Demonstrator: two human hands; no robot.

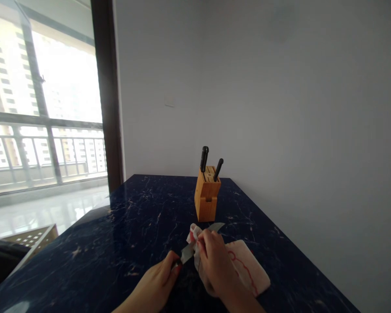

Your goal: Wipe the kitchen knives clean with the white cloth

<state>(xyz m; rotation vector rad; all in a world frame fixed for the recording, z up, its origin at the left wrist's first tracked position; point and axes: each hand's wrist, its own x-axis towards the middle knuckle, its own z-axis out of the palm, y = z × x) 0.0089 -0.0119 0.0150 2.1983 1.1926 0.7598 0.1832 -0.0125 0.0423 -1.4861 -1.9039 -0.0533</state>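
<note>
My left hand (159,278) is closed around the dark handle of a kitchen knife (187,254), whose blade points away and to the right. A white cloth with red marks (200,265) is bunched about the middle of the blade. Pinching that cloth against the knife is my right hand (214,261); the blade's tip shows beyond its fingers. Beside my right hand a folded pale cloth with a red wavy line (247,265) lies flat on the table, partly hidden by the wrist.
A wooden knife block (207,202) stands upright just beyond my hands, with black-handled knives (204,158) in its slots. All this is on a dark blue marbled table (150,208). White walls rise behind and right; a chair (35,243) stands at the left edge.
</note>
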